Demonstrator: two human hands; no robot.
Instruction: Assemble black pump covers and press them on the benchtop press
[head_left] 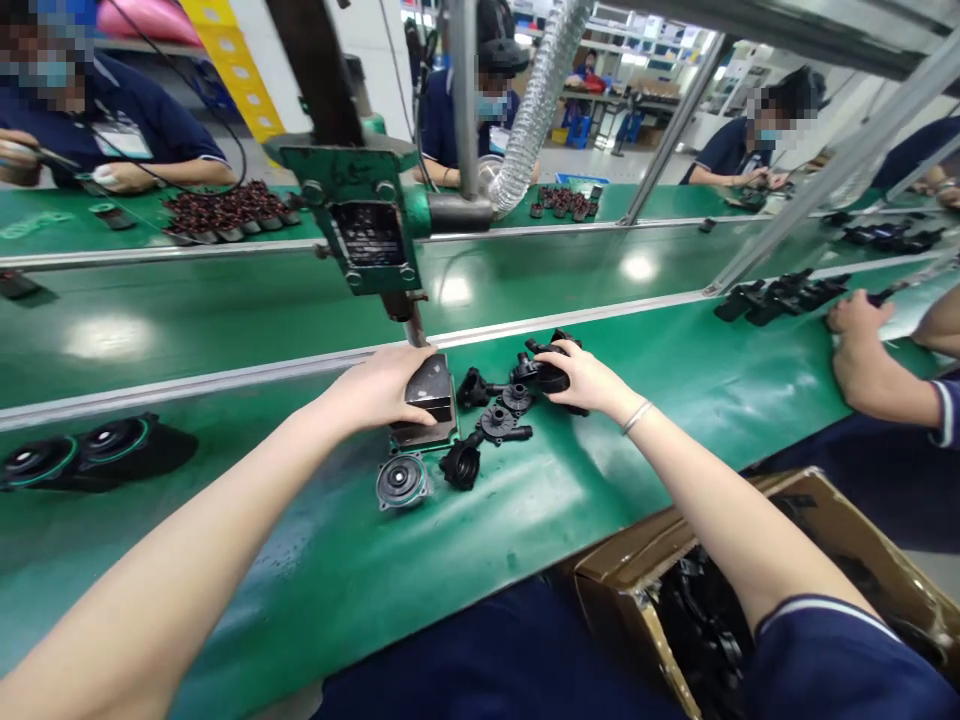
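– Left grip (380,386) clasps the dark rectangular metal block (430,392) on the green surface (337,590)!
– Right grip (589,378) holds black plastic parts (553,377); far-left green-ringed black housings (116,438) look assembled, loose black fittings (498,424) don't.

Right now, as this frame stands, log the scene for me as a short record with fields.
Left hand: around a dark block, thumb on its near face
Right hand: around a black part
Between hands: loose black plastic fittings
Nearest the block, front: round part with a green ring
Above: green machine head
Far left of bench: two black parts with green rings
Lower right: open cardboard box holding black parts
Nearby: co-workers at benches
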